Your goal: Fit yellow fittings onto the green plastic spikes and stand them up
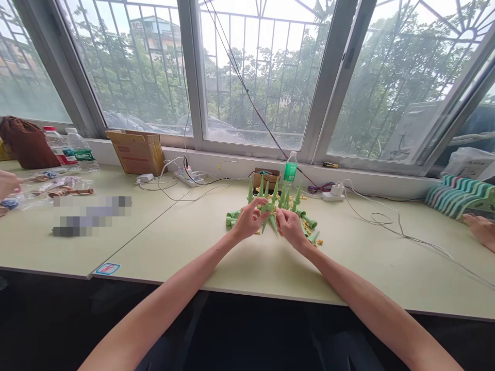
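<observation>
In the head view, my left hand [249, 219] is closed around a green plastic cone piece [269, 207] with a collar, its spike pointing downward. Close by, my right hand [291, 226] pinches at the collar's right side. A bit of yellow shows near its fingertips, too small to make out clearly. Behind both hands, several green spiked cones [297, 197] stand upright on the table [185, 242]. Green tube-shaped pieces [309, 221] lie to either side, with small yellow pieces [318, 242] scattered among them.
A green-labelled bottle [291, 167] and a small brown box [266, 179] stand behind the cones. Cables run to power strips [333, 194] on both sides. A cardboard box [136, 152] is back left. Other people's hands [481, 231] appear at both edges, one beside stacked hangers [460, 198].
</observation>
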`<state>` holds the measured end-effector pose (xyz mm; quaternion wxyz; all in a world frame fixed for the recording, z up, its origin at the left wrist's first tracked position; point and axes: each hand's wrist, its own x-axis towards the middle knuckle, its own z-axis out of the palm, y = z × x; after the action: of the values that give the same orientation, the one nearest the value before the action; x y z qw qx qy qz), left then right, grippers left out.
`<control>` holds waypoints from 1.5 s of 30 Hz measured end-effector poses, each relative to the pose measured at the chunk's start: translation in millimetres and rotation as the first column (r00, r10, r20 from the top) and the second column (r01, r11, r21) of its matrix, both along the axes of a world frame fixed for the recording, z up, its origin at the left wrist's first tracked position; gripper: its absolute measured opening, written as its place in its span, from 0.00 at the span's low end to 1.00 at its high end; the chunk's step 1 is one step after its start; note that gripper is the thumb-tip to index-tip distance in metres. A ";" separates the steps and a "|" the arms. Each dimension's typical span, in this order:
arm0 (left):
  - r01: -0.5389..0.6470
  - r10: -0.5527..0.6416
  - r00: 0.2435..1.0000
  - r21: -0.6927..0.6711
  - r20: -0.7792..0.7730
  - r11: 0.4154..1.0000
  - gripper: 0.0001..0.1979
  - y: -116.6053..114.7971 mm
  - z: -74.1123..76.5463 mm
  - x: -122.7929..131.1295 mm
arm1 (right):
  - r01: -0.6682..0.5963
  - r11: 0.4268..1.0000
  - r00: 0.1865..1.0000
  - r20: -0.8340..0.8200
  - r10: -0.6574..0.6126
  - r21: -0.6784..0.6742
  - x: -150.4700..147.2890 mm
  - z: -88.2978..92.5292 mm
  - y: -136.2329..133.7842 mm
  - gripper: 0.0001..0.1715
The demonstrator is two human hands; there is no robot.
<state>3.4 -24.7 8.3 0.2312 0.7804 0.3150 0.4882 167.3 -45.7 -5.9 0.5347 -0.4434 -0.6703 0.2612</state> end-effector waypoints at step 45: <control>0.167 -0.159 0.985 -0.171 0.062 0.971 0.22 -4.8 5.1 -2.4 | 0.086 0.993 0.988 0.120 -0.096 0.084 4.7 0.4 3.4 0.26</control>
<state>0.9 -29.5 13.4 0.3459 0.7683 0.2862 0.4562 172.0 -42.3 -5.4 0.5203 -0.4676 -0.6910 0.1820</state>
